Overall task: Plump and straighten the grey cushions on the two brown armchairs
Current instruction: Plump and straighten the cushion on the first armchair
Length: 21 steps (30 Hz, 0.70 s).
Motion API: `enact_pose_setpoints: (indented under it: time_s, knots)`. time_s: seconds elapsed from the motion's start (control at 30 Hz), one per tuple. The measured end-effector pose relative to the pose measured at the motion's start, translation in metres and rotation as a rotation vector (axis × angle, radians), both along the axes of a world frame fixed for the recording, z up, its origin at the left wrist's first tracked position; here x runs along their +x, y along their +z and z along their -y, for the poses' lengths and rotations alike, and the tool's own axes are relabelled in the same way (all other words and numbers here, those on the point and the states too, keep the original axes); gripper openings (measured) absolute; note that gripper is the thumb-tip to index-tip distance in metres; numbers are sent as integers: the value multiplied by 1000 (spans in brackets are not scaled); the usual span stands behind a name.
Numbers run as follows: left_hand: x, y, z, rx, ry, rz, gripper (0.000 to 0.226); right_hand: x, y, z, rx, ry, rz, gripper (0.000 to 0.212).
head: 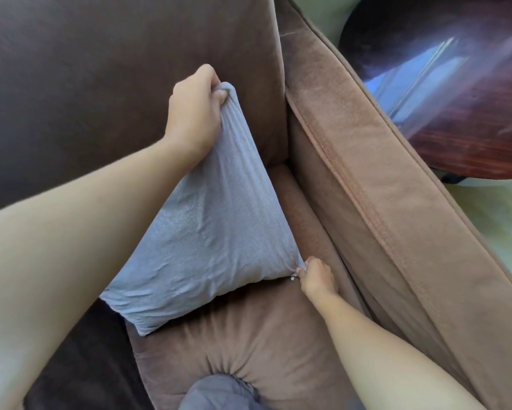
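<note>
On the seat of the brown armchair (278,365), we are holding one grey cushion (213,232) by two opposite corners, tilted against the backrest. Our left hand (195,113) is gripping the upper corner in a closed fist. Our right hand (316,276) is pinching the lower right corner, beside the armrest (382,187). The bottom left corner is resting on the seat. A dark round surface (456,99) is standing beyond the armrest.

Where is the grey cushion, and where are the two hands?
grey cushion (216,232), head view, middle of its front.
left hand (194,113), head view, back of hand.
right hand (316,276), head view, knuckles.
</note>
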<state>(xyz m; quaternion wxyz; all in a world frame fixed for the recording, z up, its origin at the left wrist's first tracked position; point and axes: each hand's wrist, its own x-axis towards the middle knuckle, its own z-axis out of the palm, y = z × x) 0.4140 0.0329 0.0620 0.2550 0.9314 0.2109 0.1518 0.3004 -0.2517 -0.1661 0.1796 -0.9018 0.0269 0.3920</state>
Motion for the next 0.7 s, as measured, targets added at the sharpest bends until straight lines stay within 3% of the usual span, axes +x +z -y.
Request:
enact_pose_setpoints:
  time_s: [0.1,0.2,0.3,0.37,0.53,0.63,0.7]
  knots:
    - [-2,1,1,-8,-7,21,12,3,3,4,147,-120,-55,32]
    - [-13,0,3,-56,-99,21,24,12,20,3,195,-180,-23,17]
    - [-44,-4,-4,-16,-202,-36,40,23,60,-11,230,-220,157,31]
    - [-79,-10,-16,142,-220,-86,45,22,99,-35,350,-160,332,25]
    - [-167,-31,-35,374,-249,-178,63,4,174,-120,623,399,757,33]
    - [-207,-44,-48,435,-275,-285,76,-1,188,-168,544,782,921,63]
    - [-228,-50,-61,443,-265,-362,84,1,188,-188,437,1009,913,90]
